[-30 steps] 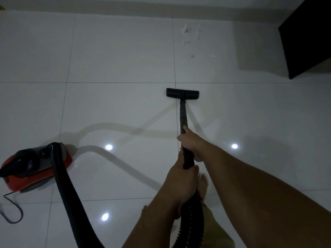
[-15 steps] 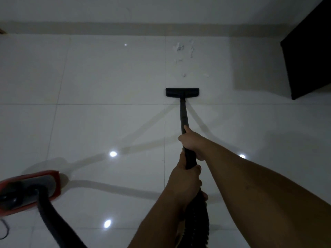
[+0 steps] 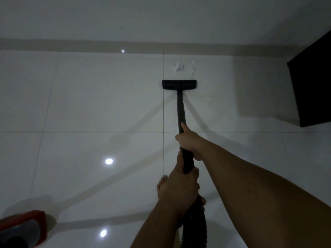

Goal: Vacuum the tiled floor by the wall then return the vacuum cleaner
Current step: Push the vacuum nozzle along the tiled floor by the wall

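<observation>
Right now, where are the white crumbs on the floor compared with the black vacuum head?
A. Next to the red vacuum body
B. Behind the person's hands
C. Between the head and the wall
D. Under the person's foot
C: the white crumbs lie just beyond the vacuum head, on the side toward the wall, and the head has not yet covered them.

Open tiles (image 3: 89, 104) spread left of the nozzle (image 3: 179, 84); dark furniture (image 3: 313, 83) blocks the right, wall (image 3: 161, 18) ahead.
</observation>
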